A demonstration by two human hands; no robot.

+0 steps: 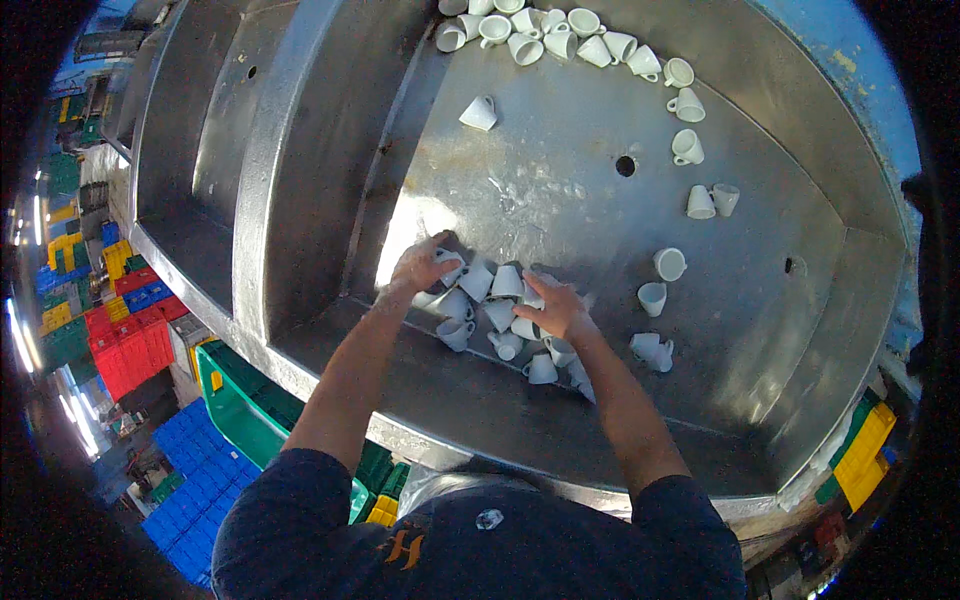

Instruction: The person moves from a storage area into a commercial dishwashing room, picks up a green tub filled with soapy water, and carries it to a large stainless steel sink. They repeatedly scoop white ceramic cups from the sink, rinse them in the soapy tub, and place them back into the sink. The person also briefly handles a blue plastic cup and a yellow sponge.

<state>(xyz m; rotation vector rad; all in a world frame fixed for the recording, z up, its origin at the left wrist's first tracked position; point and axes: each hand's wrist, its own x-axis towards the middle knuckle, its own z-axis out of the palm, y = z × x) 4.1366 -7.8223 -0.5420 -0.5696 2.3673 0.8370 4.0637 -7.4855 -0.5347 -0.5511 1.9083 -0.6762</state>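
Several white ceramic cups (507, 282) lie in a loose heap against the near wall of a large metal basin (540, 187). My left hand (420, 266) rests on the heap's left side, its fingers spread over a cup (450, 264). At the right side, my right hand (553, 301) touches the cups with thumb and fingers apart. Both palms face the cups, so the exact contact is partly hidden. A lone cup (480, 113) lies on its side farther up the basin floor.
More cups (559, 43) line the far wall, and others (701, 202) are scattered down the right side. The floor has a round hole (625, 166). A metal divider (259, 165) stands left. Outside are a green plastic crate (240, 412) and red crates (131, 345).
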